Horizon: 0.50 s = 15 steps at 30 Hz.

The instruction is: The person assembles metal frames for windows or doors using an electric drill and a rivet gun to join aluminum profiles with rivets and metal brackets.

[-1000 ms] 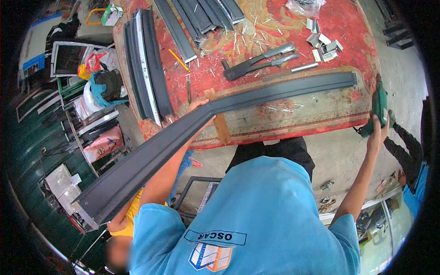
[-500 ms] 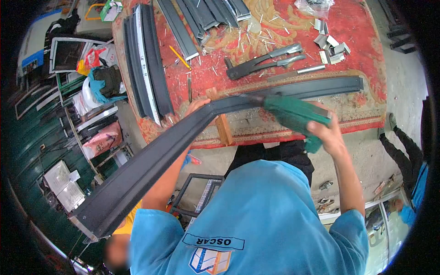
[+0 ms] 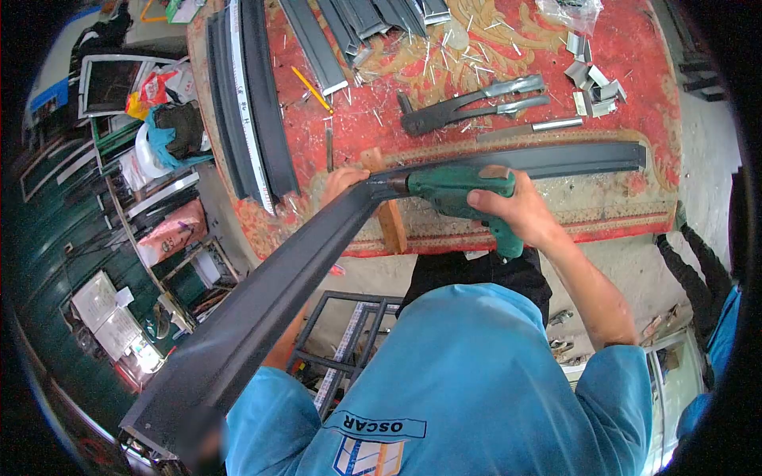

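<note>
My right hand (image 3: pixel 520 208) is wrapped around the handle of a green power drill (image 3: pixel 448 190). The drill points left, its chuck and tip at the corner where two dark grey metal profiles meet. One profile (image 3: pixel 270 293) slants down to the lower left, past my body; the other profile (image 3: pixel 587 159) runs right along the table. My left hand (image 3: pixel 343 184) grips the slanting profile just left of this corner, its fingers partly hidden behind the metal. A strip of wood (image 3: pixel 391 228) lies under the joint. Whether the bit touches the metal I cannot make out.
A hand riveter (image 3: pixel 468 105) lies on the red patterned cloth (image 3: pixel 357 147) beyond the profiles, with a pencil (image 3: pixel 311 89), scattered rivets and small metal brackets (image 3: pixel 591 83). More dark profiles (image 3: pixel 250 103) are stacked at left. Another person's legs (image 3: pixel 698 262) show at right.
The drill has moved left with my right hand, and its tip is now at the corner joint. My left hand keeps its grip there. The whole view has shifted slightly.
</note>
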{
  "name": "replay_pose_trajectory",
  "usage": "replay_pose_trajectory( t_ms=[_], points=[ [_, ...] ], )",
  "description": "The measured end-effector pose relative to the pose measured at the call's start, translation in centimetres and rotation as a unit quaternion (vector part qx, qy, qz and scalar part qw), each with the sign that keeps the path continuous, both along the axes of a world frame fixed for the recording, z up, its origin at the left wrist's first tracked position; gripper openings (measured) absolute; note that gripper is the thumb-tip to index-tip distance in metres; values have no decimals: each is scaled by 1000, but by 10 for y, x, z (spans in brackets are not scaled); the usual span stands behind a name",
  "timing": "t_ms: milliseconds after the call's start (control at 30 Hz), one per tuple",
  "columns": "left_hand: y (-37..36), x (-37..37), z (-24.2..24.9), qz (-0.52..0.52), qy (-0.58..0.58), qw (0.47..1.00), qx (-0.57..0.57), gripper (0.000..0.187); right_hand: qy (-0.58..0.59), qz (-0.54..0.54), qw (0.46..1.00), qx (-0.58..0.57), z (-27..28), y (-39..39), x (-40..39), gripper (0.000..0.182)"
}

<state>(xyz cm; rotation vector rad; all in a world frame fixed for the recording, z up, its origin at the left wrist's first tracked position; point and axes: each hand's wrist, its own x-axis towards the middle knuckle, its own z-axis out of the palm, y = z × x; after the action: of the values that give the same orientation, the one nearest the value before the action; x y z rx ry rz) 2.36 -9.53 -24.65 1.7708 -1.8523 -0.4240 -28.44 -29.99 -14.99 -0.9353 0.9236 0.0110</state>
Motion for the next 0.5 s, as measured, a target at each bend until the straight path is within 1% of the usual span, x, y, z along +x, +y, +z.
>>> replay_pose_trajectory(
  t_ms=[33,167,267,367,433,500],
  points=[
    [0,0,-1,1,10,1000,-10,58,1,5,1000,-19,-4,1,0,50],
    [7,7,-14,4,29,999,-20,55,7,9,999,-34,-10,3,0,50],
    [5,5,-5,7,26,1000,16,55,-6,-1,1000,-2,-7,0,1,51],
    [0,2,-2,-5,4,1000,0,56,-12,-18,1000,15,-13,-1,1,54],
    [-3,-1,2,-3,14,1000,-9,57,1,-21,995,99,-13,-4,2,66],
    [-5,-2,5,-1,24,1000,-18,58,4,-32,995,90,-18,0,1,68]
  ],
)
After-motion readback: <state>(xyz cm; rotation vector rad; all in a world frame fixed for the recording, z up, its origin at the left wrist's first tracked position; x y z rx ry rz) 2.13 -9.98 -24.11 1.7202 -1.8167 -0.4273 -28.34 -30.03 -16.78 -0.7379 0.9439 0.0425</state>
